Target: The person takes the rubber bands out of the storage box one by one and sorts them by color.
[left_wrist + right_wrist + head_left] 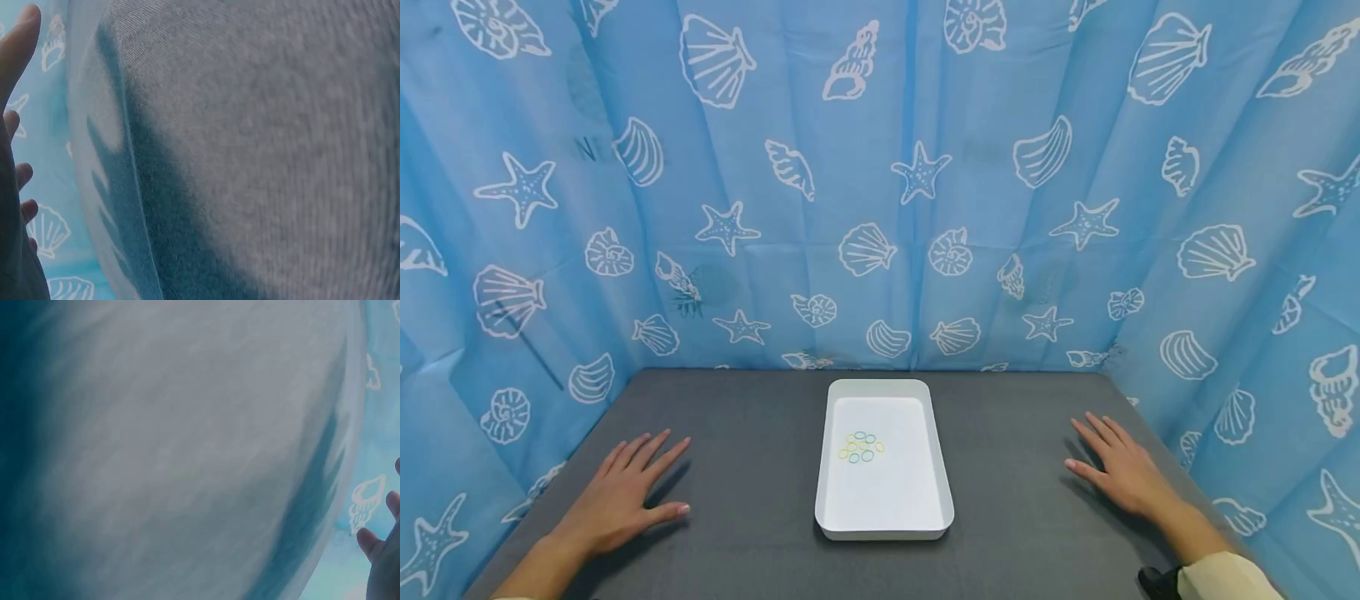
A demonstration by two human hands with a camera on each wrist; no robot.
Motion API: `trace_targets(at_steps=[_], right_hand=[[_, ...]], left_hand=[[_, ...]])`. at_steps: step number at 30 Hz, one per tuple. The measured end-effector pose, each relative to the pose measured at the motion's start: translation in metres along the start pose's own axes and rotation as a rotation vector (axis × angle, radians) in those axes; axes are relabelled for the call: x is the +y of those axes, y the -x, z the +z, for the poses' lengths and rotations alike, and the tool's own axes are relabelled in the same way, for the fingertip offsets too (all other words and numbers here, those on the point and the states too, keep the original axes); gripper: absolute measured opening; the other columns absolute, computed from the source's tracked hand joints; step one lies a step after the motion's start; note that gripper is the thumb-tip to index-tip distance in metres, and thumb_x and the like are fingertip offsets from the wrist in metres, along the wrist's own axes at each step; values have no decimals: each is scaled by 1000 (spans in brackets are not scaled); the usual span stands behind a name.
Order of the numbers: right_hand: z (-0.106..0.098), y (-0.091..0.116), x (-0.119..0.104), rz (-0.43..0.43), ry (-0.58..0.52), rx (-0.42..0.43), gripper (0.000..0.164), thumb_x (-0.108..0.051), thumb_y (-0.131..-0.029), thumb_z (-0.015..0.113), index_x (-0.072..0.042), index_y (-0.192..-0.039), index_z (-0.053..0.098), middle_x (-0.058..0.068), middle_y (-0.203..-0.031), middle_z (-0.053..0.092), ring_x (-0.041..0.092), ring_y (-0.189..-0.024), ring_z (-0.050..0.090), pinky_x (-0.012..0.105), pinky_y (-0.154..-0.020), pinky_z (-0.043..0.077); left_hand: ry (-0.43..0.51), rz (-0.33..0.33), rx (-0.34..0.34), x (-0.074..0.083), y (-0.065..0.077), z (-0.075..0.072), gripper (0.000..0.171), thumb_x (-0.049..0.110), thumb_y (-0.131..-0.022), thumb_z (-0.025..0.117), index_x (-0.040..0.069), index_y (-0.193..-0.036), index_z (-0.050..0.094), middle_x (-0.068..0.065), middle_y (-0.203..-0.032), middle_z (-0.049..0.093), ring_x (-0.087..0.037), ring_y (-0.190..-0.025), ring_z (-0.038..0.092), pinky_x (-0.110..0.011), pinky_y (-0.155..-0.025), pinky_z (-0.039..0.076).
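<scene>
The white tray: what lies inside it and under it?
Inside the tray lie small yellow and teal rings, left of centre. It stands on the grey table; what's directly underneath is hidden.

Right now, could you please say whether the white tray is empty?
Not empty: small yellow and blue-green rings lie in the white tray.

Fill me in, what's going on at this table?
A person has both hands out over the gray table, the left hand on one side of a white tray and the right hand on the other. Both are open, holding nothing and apart from the tray. Small yellow and blue-green rings lie clustered in the tray, left of its middle. Nothing is being handled at this moment.
</scene>
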State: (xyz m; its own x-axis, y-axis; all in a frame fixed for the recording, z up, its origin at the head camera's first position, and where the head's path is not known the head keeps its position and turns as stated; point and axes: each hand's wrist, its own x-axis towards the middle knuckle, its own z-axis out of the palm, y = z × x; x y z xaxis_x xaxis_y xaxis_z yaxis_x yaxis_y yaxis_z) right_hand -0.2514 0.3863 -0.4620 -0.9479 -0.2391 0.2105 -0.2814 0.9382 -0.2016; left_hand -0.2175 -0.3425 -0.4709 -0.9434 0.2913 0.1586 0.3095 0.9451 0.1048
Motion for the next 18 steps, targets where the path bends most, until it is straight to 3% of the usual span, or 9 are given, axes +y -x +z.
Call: trace_targets(at_steps=[9,18], right_hand=[[-1,-13,-17,-67,-3,110,65,-41,-92,64,2,-138,48,28,-141,40,50,-128,33,68,-94,29],[9,-27,-20,-85,-45,202,57,-35,-93,66,3,-134,53,26,-135,48,47,-124,40,64,-96,30]], left_hand=[[5,42,54,5,-2,-2,87,74,-80,56,20,-147,43,-20,-148,38,-47,-133,30,-64,-105,14],[149,-22,-29,22,-9,-2,84,72,-82,55,17,-145,47,-20,-142,46,-48,-126,42,-68,-93,31]])
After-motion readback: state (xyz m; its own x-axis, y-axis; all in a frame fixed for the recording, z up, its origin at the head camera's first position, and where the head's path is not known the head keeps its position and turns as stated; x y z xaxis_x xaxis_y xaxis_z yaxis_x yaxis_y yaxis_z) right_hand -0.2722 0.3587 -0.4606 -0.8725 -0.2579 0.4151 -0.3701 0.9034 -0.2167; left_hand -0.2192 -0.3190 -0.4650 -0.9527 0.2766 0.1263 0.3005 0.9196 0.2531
